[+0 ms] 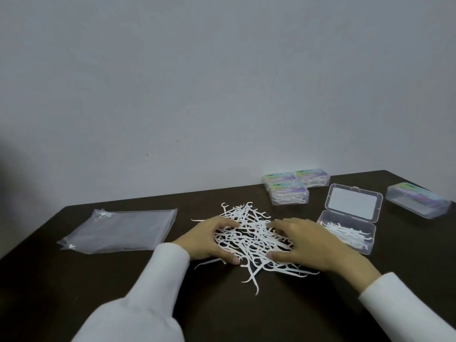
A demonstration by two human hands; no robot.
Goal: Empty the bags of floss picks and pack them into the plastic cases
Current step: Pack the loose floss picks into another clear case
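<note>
I am resting my left hand (209,239) and my right hand (299,243) on the two sides of a loose pile of thin white plastic floss picks (249,233), which is lying near the middle of the dark brown tabletop (74,280). My fingers are lying spread and lightly curved over the heap, cupping it, not pinching any single pick. The picks are looking light, stiff and springy, with hooked heads that I judge will be snagging one another, so I am expecting to gather a small bundle by the straight handles. Toward the right edge, an open clear plastic case (348,233) is sitting with some picks already inside, its lid tipped back. Toward the left edge, flat clear plastic bags (123,230) are lying emptied. Along the far edge, three closed clear cases with pastel labels (291,188) are sitting together, with another closed case (417,201) near the far right corner.
</note>
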